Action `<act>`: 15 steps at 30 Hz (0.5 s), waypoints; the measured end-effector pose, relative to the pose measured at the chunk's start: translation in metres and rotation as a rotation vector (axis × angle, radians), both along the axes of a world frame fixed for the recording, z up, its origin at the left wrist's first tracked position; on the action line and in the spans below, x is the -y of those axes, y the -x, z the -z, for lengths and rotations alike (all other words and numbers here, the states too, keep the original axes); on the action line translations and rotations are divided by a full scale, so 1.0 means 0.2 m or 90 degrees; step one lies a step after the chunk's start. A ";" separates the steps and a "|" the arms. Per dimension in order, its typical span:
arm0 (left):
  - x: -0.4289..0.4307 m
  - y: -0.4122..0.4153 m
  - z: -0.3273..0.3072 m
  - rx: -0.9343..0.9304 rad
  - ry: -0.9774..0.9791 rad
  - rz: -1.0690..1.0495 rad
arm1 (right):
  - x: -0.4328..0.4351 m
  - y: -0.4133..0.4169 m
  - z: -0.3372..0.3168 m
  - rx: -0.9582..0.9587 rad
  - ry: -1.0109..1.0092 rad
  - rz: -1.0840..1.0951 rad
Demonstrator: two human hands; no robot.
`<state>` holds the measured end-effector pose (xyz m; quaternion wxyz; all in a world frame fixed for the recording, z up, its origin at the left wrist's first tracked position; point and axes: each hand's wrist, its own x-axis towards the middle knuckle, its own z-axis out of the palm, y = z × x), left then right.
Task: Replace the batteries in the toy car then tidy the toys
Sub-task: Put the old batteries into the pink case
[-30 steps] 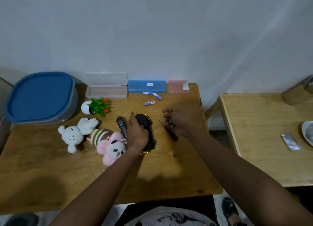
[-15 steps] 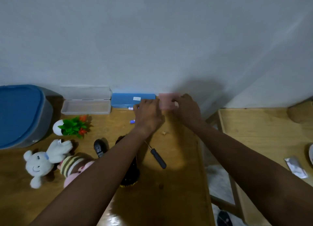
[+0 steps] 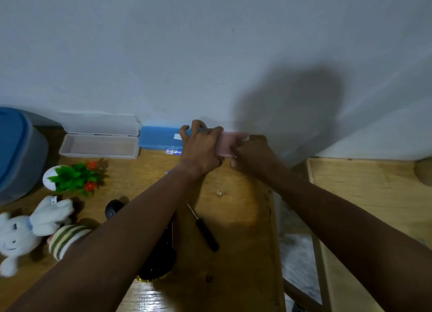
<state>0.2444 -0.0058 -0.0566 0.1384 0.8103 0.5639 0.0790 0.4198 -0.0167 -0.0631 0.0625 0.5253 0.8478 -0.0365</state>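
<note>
When scanning from the far left: blue-lidded bin (image 3: 14,148) at the edge of the wooden surface (image 3: 245,253), with a white plush bunny (image 3: 18,232) and a striped plush (image 3: 67,239) lying in front of it, touching each other. Just behind them, a small artificial plant (image 3: 70,178) in a white pot. Against the wall, an open clear case (image 3: 100,145), then a blue case (image 3: 161,140) with a battery (image 3: 173,151) at its near edge. Black toy car (image 3: 159,262) toward the front, mostly hidden under the left forearm; screwdriver (image 3: 205,230) just beside it on the right. Left hand (image 3: 201,152) with fingers curled, gripping the left end of the pink case (image 3: 230,143); right hand (image 3: 251,155) clamped round its right end. Second wooden surface (image 3: 374,194) at far right.
</note>
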 end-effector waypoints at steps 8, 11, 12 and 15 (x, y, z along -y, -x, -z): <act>0.00 0.00 -0.01 0.030 0.049 0.000 | -0.10 -0.12 -0.27 -0.363 -0.066 0.139; 0.01 0.01 0.02 0.045 0.038 -0.001 | -0.09 -0.11 -0.23 -0.345 -0.213 0.184; 0.02 0.02 0.04 0.056 0.036 -0.001 | -0.06 -0.10 -0.19 -0.325 -0.240 0.208; 0.02 0.03 0.06 0.064 0.037 0.005 | 0.01 -0.04 -0.08 -0.364 -0.256 0.283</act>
